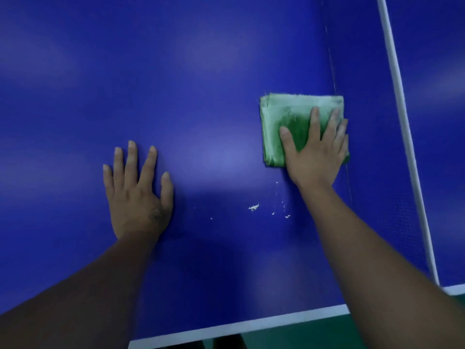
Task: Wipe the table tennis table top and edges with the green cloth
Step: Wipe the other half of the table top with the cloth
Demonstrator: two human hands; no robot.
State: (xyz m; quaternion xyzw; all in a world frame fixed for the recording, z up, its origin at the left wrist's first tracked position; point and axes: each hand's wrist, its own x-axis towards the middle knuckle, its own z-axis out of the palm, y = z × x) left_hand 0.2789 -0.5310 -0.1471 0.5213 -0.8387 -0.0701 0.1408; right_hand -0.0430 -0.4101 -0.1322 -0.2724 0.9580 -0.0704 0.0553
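The blue table tennis table top (201, 84) fills the head view. A folded green cloth (284, 114) lies flat on it at centre right. My right hand (314, 152) presses on the cloth's near right part with straight, spread fingers. My left hand (137, 190) rests flat on the bare blue surface to the left, fingers spread, well apart from the cloth. Small white crumbs (254, 207) lie on the table between my hands, just below the cloth.
The white net top band (402, 127) runs from top right down to the near edge. The table's white edge line (251, 324) crosses the bottom, with green floor (314, 336) beyond it.
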